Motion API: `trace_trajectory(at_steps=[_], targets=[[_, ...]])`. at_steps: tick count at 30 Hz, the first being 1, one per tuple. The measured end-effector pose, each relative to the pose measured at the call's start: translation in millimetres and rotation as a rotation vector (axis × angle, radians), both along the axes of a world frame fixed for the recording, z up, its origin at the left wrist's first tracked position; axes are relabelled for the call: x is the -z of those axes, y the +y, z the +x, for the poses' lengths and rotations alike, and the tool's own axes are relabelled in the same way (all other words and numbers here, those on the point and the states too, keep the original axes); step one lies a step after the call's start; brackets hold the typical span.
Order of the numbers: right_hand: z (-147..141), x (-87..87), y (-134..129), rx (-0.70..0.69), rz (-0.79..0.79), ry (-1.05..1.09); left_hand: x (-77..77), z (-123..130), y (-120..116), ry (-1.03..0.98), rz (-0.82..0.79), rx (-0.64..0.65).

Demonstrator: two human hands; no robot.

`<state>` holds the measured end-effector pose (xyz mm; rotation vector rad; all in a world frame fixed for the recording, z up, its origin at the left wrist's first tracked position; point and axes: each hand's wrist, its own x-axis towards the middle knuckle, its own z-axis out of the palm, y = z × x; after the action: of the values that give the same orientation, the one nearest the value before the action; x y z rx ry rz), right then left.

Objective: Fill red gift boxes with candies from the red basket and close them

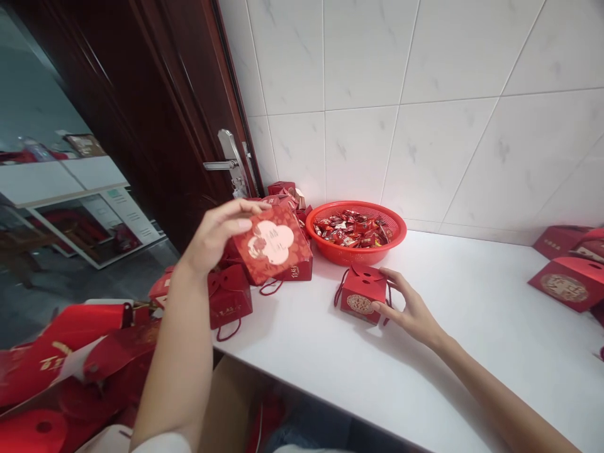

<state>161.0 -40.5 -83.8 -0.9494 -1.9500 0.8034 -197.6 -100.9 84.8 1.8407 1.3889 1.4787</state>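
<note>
My left hand is closed on a flat-faced red floral box with a pale flower-shaped label, raised at the left over other red boxes. My right hand grips the right side of a small red gift box standing on the white table, its thumb on the front and its fingers behind. That box has a round gold emblem, holes in its top flaps and dark red cord handles. Behind it sits a red plastic basket of wrapped candies.
Beside the left hand stands a dark red box with a cord. More red boxes lie at the table's right. Red packaging piles up at the lower left. A dark door and tiled wall rise behind the white table.
</note>
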Motion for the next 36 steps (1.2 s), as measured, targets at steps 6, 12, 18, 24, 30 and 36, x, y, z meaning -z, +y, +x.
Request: trace_trajectory(at_steps=[6, 12, 18, 24, 30, 36], targets=[[-0.3, -2.2, -1.6, 0.000, -0.040, 0.026, -64.8, -17.4, 35.0, 0.265, 0.066, -0.168], [-0.2, -4.3, -2.5, -0.005, -0.083, 0.026, -81.2, -40.4, 94.8, 0.444, -0.062, -0.084], [-0.4, -4.9, -1.9, -0.003, -0.025, 0.014, -68.6, -63.7, 123.9, 0.515, -0.226, -0.045], [0.6, -1.3, -0.6, -0.008, -0.045, 0.021, -67.4, -66.1, 119.1, 0.503, -0.219, -0.061], [-2.8, -1.3, -0.9, -0.030, -0.032, 0.052, -69.2, -14.7, 99.1, 0.623, 0.045, -0.125], [-4.0, 0.8, -1.1, -0.024, -0.063, 0.092, -27.7, 78.2, 72.8, 0.791, 0.040, 0.305]])
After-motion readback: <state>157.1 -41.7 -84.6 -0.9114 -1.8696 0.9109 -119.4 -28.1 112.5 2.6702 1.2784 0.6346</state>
